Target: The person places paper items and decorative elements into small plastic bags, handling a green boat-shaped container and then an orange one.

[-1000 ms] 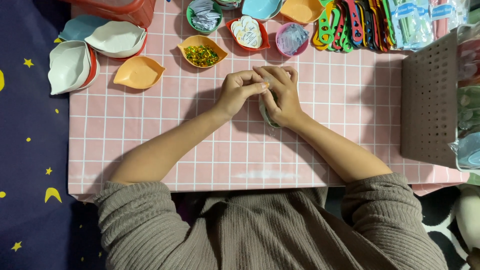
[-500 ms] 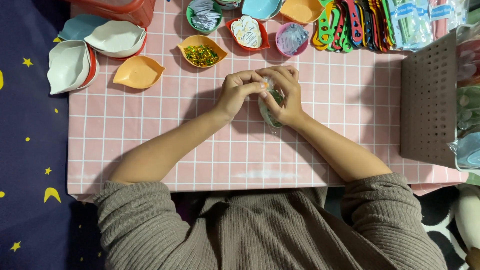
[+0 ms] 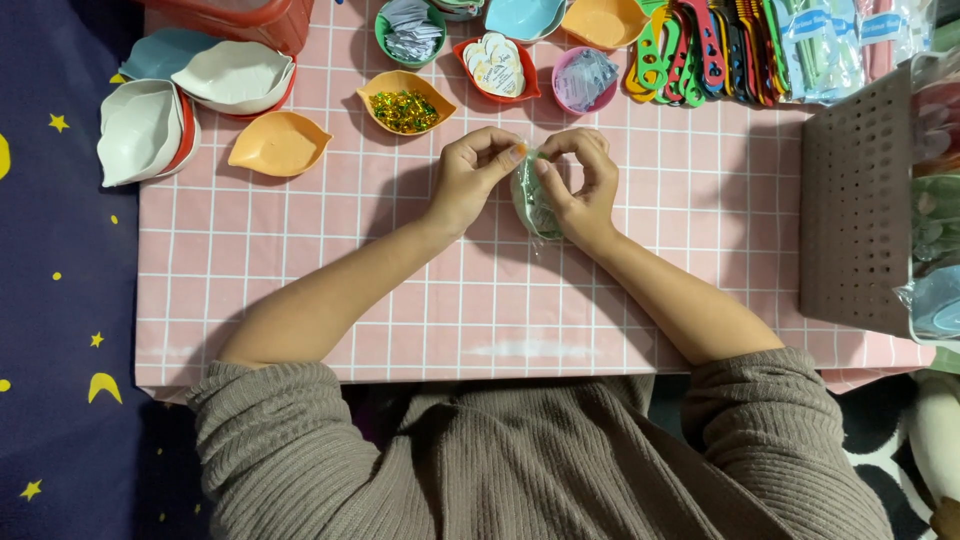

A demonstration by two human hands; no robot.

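Pinching from 2 sides, the left hand [image 3: 468, 180] and the right hand [image 3: 580, 185] hold a small clear packet [image 3: 533, 200] with something green inside between their fingertips, just above the pink checked tablecloth [image 3: 400, 300]. Each hand grips it with thumb and forefinger closed on its upper edge (the packet hangs down between the palms). Just beyond the left hand sits an orange dish of green and gold sequins [image 3: 404, 103]; beyond the right hand, a pink cup [image 3: 584, 78].
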